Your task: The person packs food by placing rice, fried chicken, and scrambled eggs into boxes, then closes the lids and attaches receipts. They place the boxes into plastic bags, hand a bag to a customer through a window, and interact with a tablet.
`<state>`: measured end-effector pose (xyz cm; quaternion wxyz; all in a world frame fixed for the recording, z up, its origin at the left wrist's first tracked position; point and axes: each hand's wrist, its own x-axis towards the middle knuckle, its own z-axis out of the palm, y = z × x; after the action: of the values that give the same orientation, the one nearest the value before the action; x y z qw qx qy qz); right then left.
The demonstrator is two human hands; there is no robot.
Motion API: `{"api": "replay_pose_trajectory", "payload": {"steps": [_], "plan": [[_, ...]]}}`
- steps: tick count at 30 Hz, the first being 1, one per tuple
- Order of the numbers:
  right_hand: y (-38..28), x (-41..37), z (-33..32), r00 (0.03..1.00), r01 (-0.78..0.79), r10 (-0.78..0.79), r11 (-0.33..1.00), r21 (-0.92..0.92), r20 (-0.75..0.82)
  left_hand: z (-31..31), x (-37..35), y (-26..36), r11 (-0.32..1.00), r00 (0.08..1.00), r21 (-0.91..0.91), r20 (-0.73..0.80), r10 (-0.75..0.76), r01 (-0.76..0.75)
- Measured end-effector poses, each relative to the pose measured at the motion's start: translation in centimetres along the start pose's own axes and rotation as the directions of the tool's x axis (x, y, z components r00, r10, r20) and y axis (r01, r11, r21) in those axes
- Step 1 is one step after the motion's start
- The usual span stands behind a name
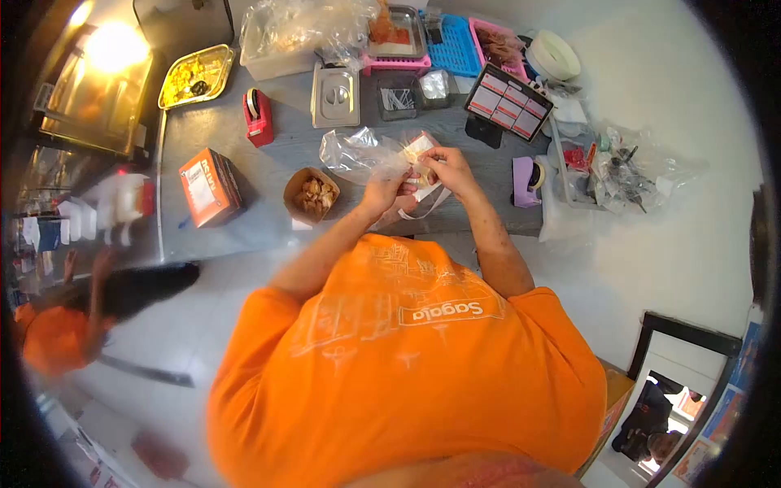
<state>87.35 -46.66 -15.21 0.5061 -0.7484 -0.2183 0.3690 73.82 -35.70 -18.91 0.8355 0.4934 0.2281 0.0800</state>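
At the counter's front edge, my left hand (386,193) and my right hand (449,169) are close together, fingers closed, around a clear plastic bag (355,154). A white and red packet (421,146) lies under or inside the plastic between them; which one I cannot tell. Small details at the fingertips are too small to make out. Left of my hands sits an open brown paper box (312,195) with browned food pieces in it. Farther left stands an orange and white carton (210,188).
A red tape dispenser (259,119), a lidded steel container (335,96) and a black-framed menu stand (509,102) are behind my hands. To the right are a purple tape dispenser (526,182) and a bin of plastic bags (626,175). Another person (61,335) stands far left.
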Motion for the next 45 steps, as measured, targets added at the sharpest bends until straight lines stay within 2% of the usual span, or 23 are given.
{"api": "replay_pose_trajectory", "payload": {"steps": [7, 10, 12, 13, 15, 17, 20, 23, 24, 25, 26, 27, 29, 30, 31, 32, 34, 35, 36, 37, 39, 41, 45], "plan": [[0.8, 0.0, -0.2, 0.998, 0.063, -0.062, 0.997, -0.054, 0.026, 0.3, 0.1, 0.4, 0.998, 0.998, 0.003, -0.026, -0.061, 0.061], [-0.4, -0.8, -0.3, 0.975, 0.14, -0.112, 0.98, -0.138, 0.193, 0.3, -0.4, 0.5, 0.998, 0.997, 0.016, -0.061, -0.052, 0.053], [-1.9, -1.8, 0.1, 0.903, 0.424, -0.37, 0.694, -0.582, 0.218, 0.1, -0.1, -0.1, 0.985, 0.988, -0.112, -0.066, -0.142, 0.134], [-2.1, -2.4, 0.7, 0.904, 0.418, -0.38, 0.695, -0.585, 0.195, 0.1, 0.0, -0.1, 0.986, 0.989, -0.095, -0.047, -0.139, 0.134], [-2.7, -3.5, 2.1, 0.89, 0.275, -0.454, 0.497, -0.823, 0.024, -0.1, 0.5, 0.5, 0.976, 0.983, -0.131, -0.048, -0.179, 0.171], [-1.4, -3.1, 2.6, 0.915, 0.151, -0.398, 0.488, -0.859, -0.066, -0.2, 0.7, 0.6, 0.984, 0.981, -0.031, -0.073, -0.179, 0.178], [-3.0, -4.1, 3.2, 0.929, 0.117, -0.368, 0.419, -0.9, -0.051, -1.4, 1.2, 1.4, 0.951, 0.954, 0.075, 0.004, -0.301, 0.3], [-3.4, -4.5, 2.6, 0.938, 0.15, -0.343, 0.523, -0.839, -0.046, -1.2, 0.2, 3.3, 0.924, 0.979, 0.344, 0.054, -0.196, 0.166], [-3.7, -4.0, 2.0, 0.909, 0.056, -0.381, 0.51, -0.859, -0.167, -2.2, 1.1, 2.7, 0.768, 0.931, 0.526, 0.229, 0.284, -0.364], [-3.8, -3.6, 1.0, 0.867, -0.042, -0.414, 0.492, -0.869, -0.276, -3.1, 1.8, 1.8, 0.353, 0.62, 0.539, 0.465, 0.632, -0.765], [-3.5, -3.2, -0.3, 0.858, -0.067, -0.413, 0.503, -0.862, -0.307, -3.2, 1.7, 2.3, 0.256, 0.527, 0.497, 0.542, 0.655, -0.829], [-3.2, -2.8, -1.9, 0.854, -0.109, -0.36, 0.582, -0.806, -0.375, -4.2, 2.6, 1.3, 0.255, 0.515, 0.477, 0.563, 0.647, -0.841], [-3.3, -3.9, -3.6, 0.84, -0.16, -0.302, 0.656, -0.738, -0.45, -6.6, 5.5, -1.2, -0.04, 0.388, 0.587, 0.583, 0.714, -0.809], [-4.5, -5.7, -3.7, 0.897, 0.013, -0.316, 0.716, -0.698, -0.309, -6.8, 5.7, -0.5, -0.038, 0.386, 0.576, 0.594, 0.706, -0.816], [-4.9, -7.0, -3.6, 0.924, 0.18, -0.348, 0.762, -0.622, -0.159, -6.6, 5.6, 0.9, 0.107, 0.526, 0.561, 0.67, 0.523, -0.821], [-4.3, -8.0, -2.7, 0.923, 0.171, -0.344, 0.766, -0.619, -0.171, -6.0, 5.3, 2.0, 0.248, 0.614, 0.562, 0.727, 0.306, -0.789], [-3.0, -10.7, -0.2, 0.759, 0.399, -0.631, 0.648, -0.649, -0.163, -2.4, 3.5, 4.7, 0.202, 0.526, 0.491, 0.827, 0.2, -0.848], [-2.1, -11.6, 0.2, 0.758, 0.397, -0.63, 0.649, -0.649, -0.166, -0.3, 2.3, 6.4, 0.159, 0.434, 0.417, 0.897, 0.088, -0.895], [-0.8, -12.5, 0.4, 0.772, 0.423, -0.56, 0.806, -0.414, -0.3, 2.2, 1.4, 7.8, 0.158, 0.433, 0.417, 0.897, 0.086, -0.895], [0.1, -13.5, 0.5, 0.793, 0.437, -0.456, 0.888, -0.145, -0.404, 5.1, 0.6, 9.1, 0.215, 0.337, 0.3, 0.926, 0.168, -0.93], [-3.4, -19.0, -0.3, 0.764, 0.406, -0.39, 0.91, -0.086, -0.515, 10.5, -2.4, 12.2, 0.254, 0.24, 0.175, 0.937, 0.253, -0.951], [-3.8, -23.3, -2.2, 0.733, 0.418, -0.382, 0.906, -0.07, -0.562, 15.5, -6.3, 14.8, -0.077, 0.215, 0.234, 0.956, 0.199, -0.969], [-4.2, -32.5, -6.5, 0.642, 0.364, -0.403, 0.909, -0.203, -0.653, 23.9, -12.1, 13.2, -0.073, 0.12, 0.158, 0.919, 0.375, -0.985]]}}
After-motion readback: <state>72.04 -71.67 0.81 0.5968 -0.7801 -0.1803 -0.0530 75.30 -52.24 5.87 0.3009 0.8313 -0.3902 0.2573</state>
